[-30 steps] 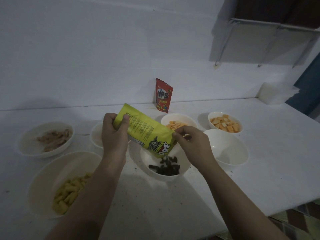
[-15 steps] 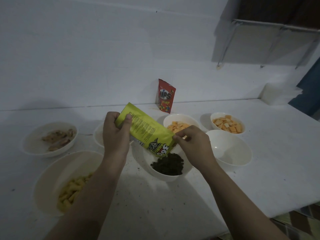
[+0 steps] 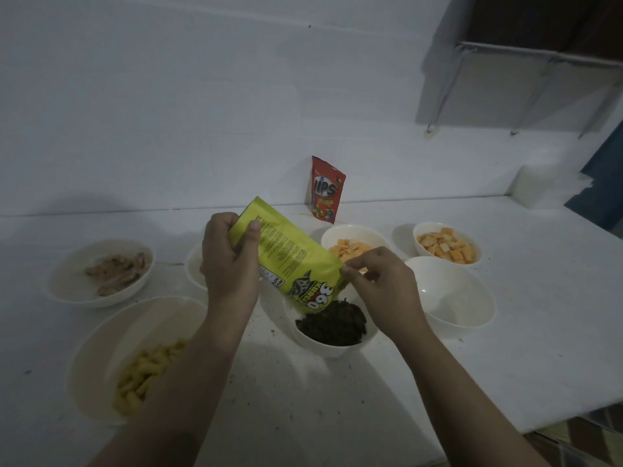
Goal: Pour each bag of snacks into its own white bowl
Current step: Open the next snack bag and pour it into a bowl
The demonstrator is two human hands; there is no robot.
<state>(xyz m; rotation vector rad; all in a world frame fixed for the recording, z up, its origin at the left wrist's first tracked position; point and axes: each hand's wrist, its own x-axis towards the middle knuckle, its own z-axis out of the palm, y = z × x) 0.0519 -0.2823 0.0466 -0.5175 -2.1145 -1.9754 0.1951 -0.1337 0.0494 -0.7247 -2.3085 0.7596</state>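
1. Seed pile in bowl (image 3: 332,343) fuller than 0.5 s ago.
2. Bag (image 3: 290,261) tilted, mouth down-right over bowl, long axis diagonal.
3. Left hand (image 3: 229,261) grips bag's raised bottom; right hand (image 3: 381,284) pinches its mouth edge.

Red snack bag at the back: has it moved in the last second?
No. The red bag stands against the wall behind the bowl of orange crackers, as before.

There's only the one view, a wide-angle camera on the person's head, looking forward and down over the white table (image 3: 505,332) toward the wall (image 3: 202,96). It sits close: both forearms enter from the bottom edge and the hands meet mid-frame. The bowls curve around the centre.
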